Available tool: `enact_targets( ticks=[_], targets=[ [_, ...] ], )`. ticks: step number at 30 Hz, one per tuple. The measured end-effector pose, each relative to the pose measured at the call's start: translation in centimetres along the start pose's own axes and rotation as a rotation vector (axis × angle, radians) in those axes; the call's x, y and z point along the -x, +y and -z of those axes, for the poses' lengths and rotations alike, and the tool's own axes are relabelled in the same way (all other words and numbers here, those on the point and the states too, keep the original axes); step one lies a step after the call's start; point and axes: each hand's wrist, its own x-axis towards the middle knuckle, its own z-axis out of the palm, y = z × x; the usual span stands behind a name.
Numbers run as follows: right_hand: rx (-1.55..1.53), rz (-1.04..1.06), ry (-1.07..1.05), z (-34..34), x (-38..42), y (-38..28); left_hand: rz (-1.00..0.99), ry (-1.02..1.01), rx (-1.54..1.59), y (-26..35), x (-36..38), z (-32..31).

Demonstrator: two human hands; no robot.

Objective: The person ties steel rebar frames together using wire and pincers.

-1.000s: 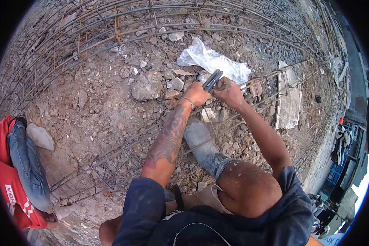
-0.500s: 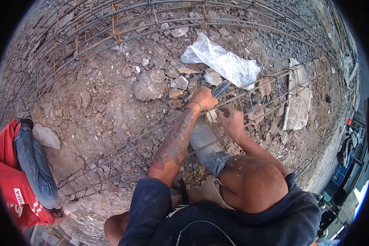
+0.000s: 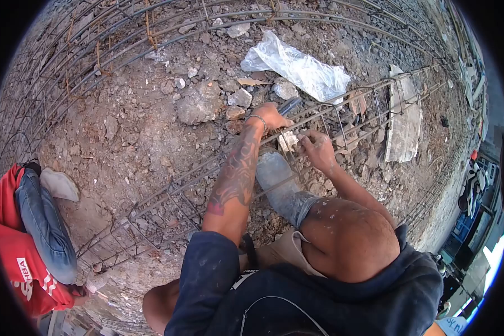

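My left hand (image 3: 271, 116), with a beaded bracelet at the wrist, is closed around a dark-handled tool (image 3: 289, 105) that looks like pliers; its working end is hidden. Both hands are at a long rebar cage (image 3: 330, 107) of parallel bars joined by bent stirrups. My right hand (image 3: 318, 150) is beside the lower bars, thumb and fingers pinched together. Whatever lies between those fingertips is too small to make out. A pale stone (image 3: 287, 141) shows between the hands, and a dusty boot (image 3: 274, 171) is under the cage.
Clear plastic sheeting (image 3: 297, 67) and a worn board (image 3: 403, 120) lie on rubble beyond the cage. Large rocks (image 3: 199, 103) are to the left. More rebar (image 3: 179, 36) crosses the far side. A person in a red top (image 3: 17, 246) crouches at far left.
The view has shifted slightly, so the ground and cage appear higher and further left. Both hands stay at the same part of the cage, the left still gripping the tool.
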Motion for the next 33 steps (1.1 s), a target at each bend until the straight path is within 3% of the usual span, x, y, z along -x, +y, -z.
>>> enact_targets(
  ticks=[1,3,5,7,9,11,12,14,15,17,19,20,22,26,29,31,33],
  targets=[
    [0.0,0.0,0.004,-0.2,-0.1,0.2,-0.003,0.0,-0.002,-0.7,0.2,0.1],
    [0.254,0.397,0.051,-0.5,-1.4,0.1,-0.002,0.068,0.023,-1.6,0.3,0.7],
    [0.38,0.529,0.085,-1.3,-2.6,1.2,0.002,0.153,0.024,-1.1,0.8,1.7],
    [0.058,0.17,0.062,-2.4,-2.3,1.0,-0.064,0.219,-0.093,-1.0,1.4,2.6],
    [-0.153,-0.1,0.109,-3.1,-2.1,0.3,-0.215,0.359,0.032,-1.4,2.7,3.0],
    [0.233,0.088,0.125,-2.1,-3.2,2.0,-0.434,0.772,0.197,0.7,7.8,3.5],
    [0.409,0.109,0.094,-1.2,-3.0,2.1,-0.426,0.772,0.183,0.5,10.0,2.6],
    [0.657,0.077,0.035,0.5,-0.2,-2.1,-0.812,1.149,0.297,0.4,13.4,2.2],
    [0.657,0.083,0.033,1.1,0.6,-4.2,-0.81,1.155,0.294,1.7,15.1,3.1],
    [-0.027,0.332,0.178,1.6,3.0,-6.9,-1.21,1.167,0.566,3.9,18.5,3.3],
    [-0.476,0.709,-0.015,1.6,5.1,-12.0,-1.279,1.181,0.604,3.4,18.0,3.4],
    [-0.468,0.711,-0.008,2.1,5.7,-13.8,-1.35,1.199,0.639,3.1,17.5,3.7],
    [-0.159,1.163,-0.123,2.7,6.6,-16.1,-1.442,1.247,0.668,3.3,17.6,3.8],
    [-0.108,1.333,-0.064,2.7,7.8,-17.2,-1.452,1.274,0.619,3.6,18.7,3.4],
    [-0.156,1.375,-0.02,2.4,9.2,-17.3,-1.382,1.209,0.622,4.1,19.8,2.5],
    [-0.119,1.379,0.025,2.6,10.7,-17.4,-1.312,1.277,0.696,4.7,20.2,1.7],
    [-0.091,1.393,0.079,2.7,12.1,-17.1,-1.357,1.227,0.734,5.3,21.0,1.2]
  ],
)
